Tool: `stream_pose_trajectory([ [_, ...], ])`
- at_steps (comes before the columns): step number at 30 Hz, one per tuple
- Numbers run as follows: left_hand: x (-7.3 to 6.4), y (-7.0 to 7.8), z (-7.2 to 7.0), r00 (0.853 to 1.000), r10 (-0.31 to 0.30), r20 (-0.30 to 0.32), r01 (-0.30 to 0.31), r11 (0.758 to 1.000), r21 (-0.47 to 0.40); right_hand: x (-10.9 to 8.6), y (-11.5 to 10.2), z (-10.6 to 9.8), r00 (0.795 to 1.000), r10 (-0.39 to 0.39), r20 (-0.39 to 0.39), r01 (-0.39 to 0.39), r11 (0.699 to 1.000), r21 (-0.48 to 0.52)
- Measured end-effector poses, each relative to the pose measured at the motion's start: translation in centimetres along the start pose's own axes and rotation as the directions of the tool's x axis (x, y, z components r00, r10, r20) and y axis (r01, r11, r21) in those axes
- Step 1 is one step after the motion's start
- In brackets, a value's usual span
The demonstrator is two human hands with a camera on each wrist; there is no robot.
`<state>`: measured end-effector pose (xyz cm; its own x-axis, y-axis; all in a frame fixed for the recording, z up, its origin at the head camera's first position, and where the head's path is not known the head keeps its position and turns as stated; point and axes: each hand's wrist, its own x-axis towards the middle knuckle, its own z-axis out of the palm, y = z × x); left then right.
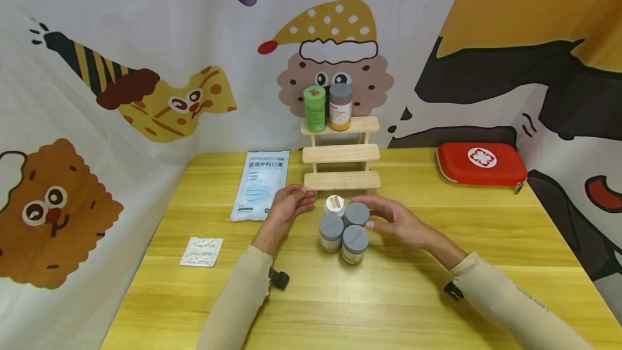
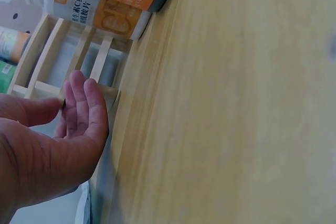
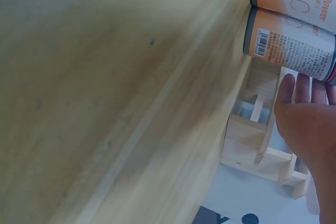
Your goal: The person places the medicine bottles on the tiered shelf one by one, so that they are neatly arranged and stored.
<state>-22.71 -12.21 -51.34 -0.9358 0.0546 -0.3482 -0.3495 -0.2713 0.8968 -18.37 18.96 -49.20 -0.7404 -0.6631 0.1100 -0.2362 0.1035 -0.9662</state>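
Four bottles stand upright in a tight cluster: a small white-capped bottle point(image 1: 335, 205), and grey-lidded bottles at back right point(image 1: 357, 215), front left point(image 1: 331, 234) and front right point(image 1: 355, 243). My right hand point(image 1: 396, 221) is cupped loosely at the back right bottle's lid, thumb and forefinger spread beside it. In the right wrist view its fairly straight fingers point(image 3: 302, 87) lie along an orange-and-white bottle point(image 3: 289, 43). My left hand point(image 1: 288, 207) has its fingertips at the left end of the wooden shelf's point(image 1: 342, 180) lowest step, fingers loosely bent; contact is unclear.
A green bottle point(image 1: 315, 109) and an orange-labelled bottle point(image 1: 340, 107) stand on the top step. At left lie a mask packet point(image 1: 259, 185) and a blister pack point(image 1: 201, 251). A red first-aid case point(image 1: 481, 163) lies at the back right, before a printed cloth.
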Motion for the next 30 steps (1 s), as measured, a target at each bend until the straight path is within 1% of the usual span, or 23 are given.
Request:
stream_pose_trajectory([
  [6,0.0,0.1,0.0,1.000,-0.008,0.002,0.008,1.000,0.005,0.1,0.0,0.1,1.000,0.019,0.005,-0.019,1.000,0.013],
  [10,-0.1,0.2,0.1,1.000,-0.011,0.002,0.011,1.000,-0.002,0.1,0.4,0.0,1.000,0.011,-0.001,-0.011,1.000,0.002],
  [16,-0.1,0.2,0.1,1.000,-0.014,0.001,0.014,1.000,-0.006,0.1,0.3,0.0,0.999,0.018,-0.027,-0.018,0.999,-0.035],
  [20,0.0,0.2,0.0,1.000,-0.017,0.001,0.017,1.000,-0.001,0.0,0.1,-0.4,0.999,0.009,-0.036,-0.011,0.998,-0.067],
  [26,-0.1,0.2,0.1,1.000,-0.017,0.000,0.017,1.000,0.005,0.2,-1.1,-1.7,0.996,-0.030,-0.082,0.024,0.997,-0.080],
  [30,-0.1,0.2,0.1,1.000,-0.018,-0.004,0.018,1.000,0.004,0.6,-2.5,-2.8,0.992,-0.030,-0.120,0.019,0.996,-0.089],
])
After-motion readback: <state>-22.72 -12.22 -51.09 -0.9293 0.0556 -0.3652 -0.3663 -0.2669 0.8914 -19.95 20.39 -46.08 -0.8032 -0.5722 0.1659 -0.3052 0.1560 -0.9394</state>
